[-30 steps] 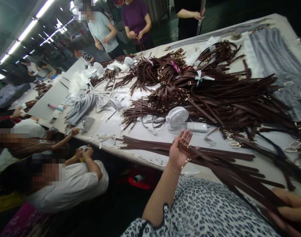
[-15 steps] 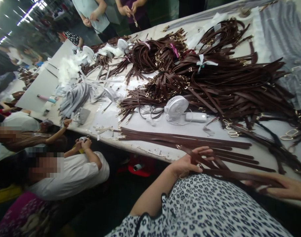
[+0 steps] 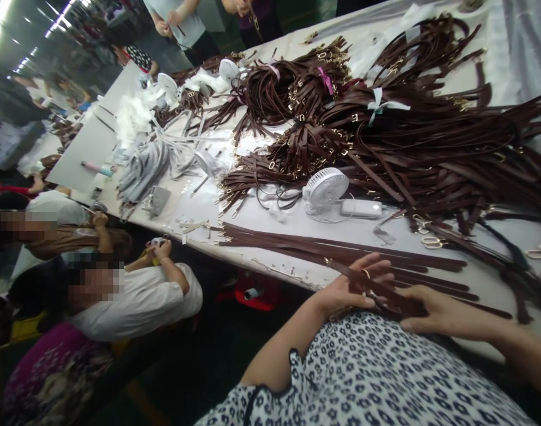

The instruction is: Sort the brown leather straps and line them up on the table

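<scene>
Currently both hands are at one piece of work: a brown strap [image 3: 403, 303], held at the near edge of the worktop [image 3: 194, 204], close to the wearer's patterned top [image 3: 368, 355]. Left hand [image 3: 344, 293]: palm turned up, fingers stretched rather than curled, strap across them with the thumb alongside; a gold-toned metal clasp [image 3: 327, 262] pokes out beyond the hand toward the laid-out row of straps [image 3: 252, 235]. Right hand [image 3: 443, 313]: narrow, thumb over the strap, gripping it just beside the left fingertips. One strap doubled back or several layers, cannot tell; fingers and overlap hide it. Handling, my judgement: keep the left palm as a level bed, let its thumb do the pinning, and have the right hand guide the strap flat, no twist, edges lined up. Short gap between the hands should suit so limp a band. Metal parts best kept from rubbing the smooth faces, which might scratch. Row lies lengthwise on the worktop, metal ends to the left; worth keeping elbows and loose tails off it. Farther in, a white handheld fan [image 3: 327, 188] and the big strap pile [image 3: 456, 136], where hooks could easily snag.
</scene>
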The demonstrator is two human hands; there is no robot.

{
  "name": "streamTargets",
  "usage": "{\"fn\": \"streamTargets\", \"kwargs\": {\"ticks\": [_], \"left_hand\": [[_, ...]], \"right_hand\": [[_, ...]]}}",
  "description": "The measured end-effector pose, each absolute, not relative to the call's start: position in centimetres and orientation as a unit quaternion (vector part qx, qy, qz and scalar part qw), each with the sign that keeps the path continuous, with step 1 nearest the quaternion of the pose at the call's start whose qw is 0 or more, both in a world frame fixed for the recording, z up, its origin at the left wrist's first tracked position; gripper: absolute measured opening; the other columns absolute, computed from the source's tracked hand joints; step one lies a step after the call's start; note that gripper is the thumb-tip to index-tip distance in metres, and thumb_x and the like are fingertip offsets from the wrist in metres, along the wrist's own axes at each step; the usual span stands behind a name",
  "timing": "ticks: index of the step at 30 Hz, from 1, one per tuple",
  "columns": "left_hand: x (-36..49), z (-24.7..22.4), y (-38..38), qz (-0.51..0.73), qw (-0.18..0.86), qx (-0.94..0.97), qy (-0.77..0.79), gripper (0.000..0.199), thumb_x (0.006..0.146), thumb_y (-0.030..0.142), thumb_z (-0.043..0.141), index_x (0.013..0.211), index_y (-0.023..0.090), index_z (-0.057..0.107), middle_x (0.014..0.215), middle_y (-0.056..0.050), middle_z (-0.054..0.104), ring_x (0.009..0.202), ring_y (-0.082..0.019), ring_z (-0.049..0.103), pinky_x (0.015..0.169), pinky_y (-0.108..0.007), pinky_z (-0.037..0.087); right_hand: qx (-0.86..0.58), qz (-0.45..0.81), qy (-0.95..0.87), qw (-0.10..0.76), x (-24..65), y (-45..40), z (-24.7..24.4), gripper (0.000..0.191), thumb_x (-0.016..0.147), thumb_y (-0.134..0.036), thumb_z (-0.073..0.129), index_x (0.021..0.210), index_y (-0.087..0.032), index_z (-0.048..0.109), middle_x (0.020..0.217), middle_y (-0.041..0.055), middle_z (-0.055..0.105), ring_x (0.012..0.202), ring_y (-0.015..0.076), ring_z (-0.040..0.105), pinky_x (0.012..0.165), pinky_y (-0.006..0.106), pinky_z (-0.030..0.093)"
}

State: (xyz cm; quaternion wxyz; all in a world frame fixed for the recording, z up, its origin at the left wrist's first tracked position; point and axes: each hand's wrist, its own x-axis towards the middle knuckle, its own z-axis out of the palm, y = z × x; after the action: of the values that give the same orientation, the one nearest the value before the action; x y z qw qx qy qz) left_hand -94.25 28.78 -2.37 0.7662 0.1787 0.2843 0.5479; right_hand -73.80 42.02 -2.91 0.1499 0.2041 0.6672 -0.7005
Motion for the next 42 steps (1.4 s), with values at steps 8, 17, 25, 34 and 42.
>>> {"fn": "streamTargets", "kwargs": {"ticks": [8, 17, 25, 34, 42], "left_hand": [[-95.0, -4.2, 29.4, 0.672, 0.688, -0.058, 0.268, 0.042, 0.1, 0.041, 0.047, 0.138, 0.025, 0.056, 0.157, -0.008, 0.047, 0.15, -0.028, 0.037, 0.114, -0.04, 0.04], [-95.4, -4.6, 29.9, 0.691, 0.651, -0.119, 0.29, 0.041, 0.096, 0.045, 0.047, 0.119, 0.018, 0.067, 0.154, -0.014, 0.05, 0.151, -0.036, 0.032, 0.119, -0.061, 0.032], [-95.8, -5.3, 30.3, 0.71, 0.603, -0.19, 0.31, 0.029, 0.098, 0.029, 0.045, 0.107, 0.016, 0.07, 0.147, -0.013, 0.057, 0.149, -0.029, 0.037, 0.119, -0.057, 0.036], [-95.4, -4.4, 29.9, 0.72, 0.598, -0.109, 0.335, 0.044, 0.09, 0.013, 0.052, 0.131, 0.026, 0.06, 0.153, -0.009, 0.051, 0.149, -0.027, 0.037, 0.116, -0.055, 0.039], [-95.8, -3.5, 28.8, 0.671, 0.644, 0.029, 0.366, 0.088, 0.075, 0.004, 0.075, 0.15, 0.037, 0.041, 0.16, -0.01, 0.042, 0.148, -0.029, 0.039, 0.113, -0.042, 0.039]], "right_hand": [[0.281, -0.798, 0.512, 0.146, -74.2, 42.2, -5.0, 0.051, 0.078, -0.068, 0.071, 0.082, -0.017, 0.069, 0.055, -0.001, 0.056, 0.051, 0.0127, 0.041, 0.053, 0.027, 0.029], [0.306, -0.741, 0.591, 0.091, -75.6, 41.9, -4.8, 0.055, 0.062, -0.057, 0.087, 0.097, -0.019, 0.069, 0.084, 0.0016, 0.068, 0.074, 0.0221, 0.059, 0.066, 0.03, 0.044], [0.29, -0.622, 0.728, 0.005, -75.8, 40.3, -4.4, 0.045, 0.092, -0.056, 0.058, 0.124, -0.025, 0.059, 0.112, 0.0065, 0.07, 0.102, 0.0308, 0.063, 0.091, 0.041, 0.047], [0.343, -0.8, 0.486, 0.081, -75.2, 41.9, -6.7, 0.063, 0.092, -0.073, 0.041, 0.1, -0.021, 0.076, 0.075, 0.006, 0.07, 0.069, 0.0237, 0.06, 0.072, 0.039, 0.05], [0.31, -0.799, 0.509, 0.079, -75.1, 41.5, -7.0, 0.05, 0.082, -0.063, 0.07, 0.085, -0.013, 0.076, 0.069, 0.0062, 0.064, 0.064, 0.0175, 0.052, 0.061, 0.03, 0.042]]}}
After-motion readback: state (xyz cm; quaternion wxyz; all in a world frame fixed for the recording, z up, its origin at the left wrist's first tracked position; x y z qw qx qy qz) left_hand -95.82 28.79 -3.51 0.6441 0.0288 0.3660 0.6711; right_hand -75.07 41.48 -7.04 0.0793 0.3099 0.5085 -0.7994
